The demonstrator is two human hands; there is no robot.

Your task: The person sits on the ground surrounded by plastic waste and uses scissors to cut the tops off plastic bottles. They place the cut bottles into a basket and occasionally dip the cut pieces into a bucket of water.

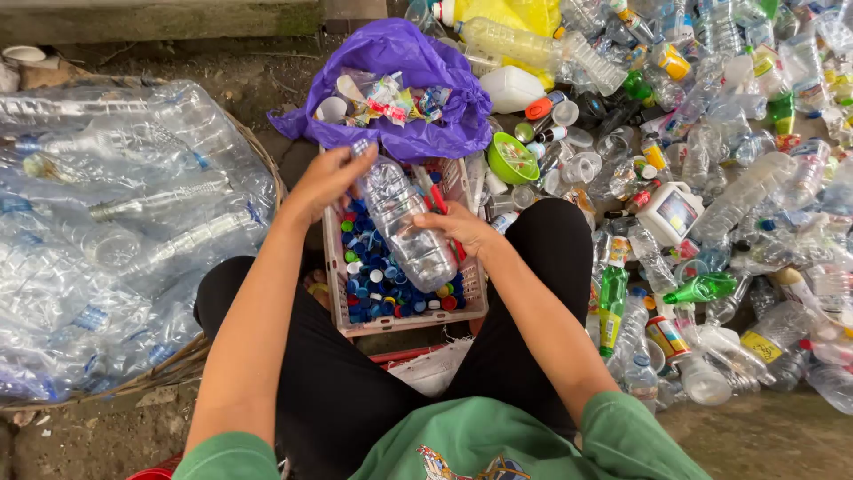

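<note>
Head view | clear bottle [407, 222] neck up-left, base down-right | left hand [327, 180] grip pinches neck | right hand [464, 229] clasps body

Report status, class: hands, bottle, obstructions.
Left hand at neck of clear crumpled plastic bottle. Right hand gripping its body. Bottle over pink plastic crate of coloured caps. Nothing obstructing.

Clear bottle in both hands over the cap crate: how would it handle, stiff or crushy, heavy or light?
The clear bottle looks empty, so probably light. Its thin ribbed wall would likely dent under the right hand. The left hand is at its neck end; being round, it may roll if set down.
</note>
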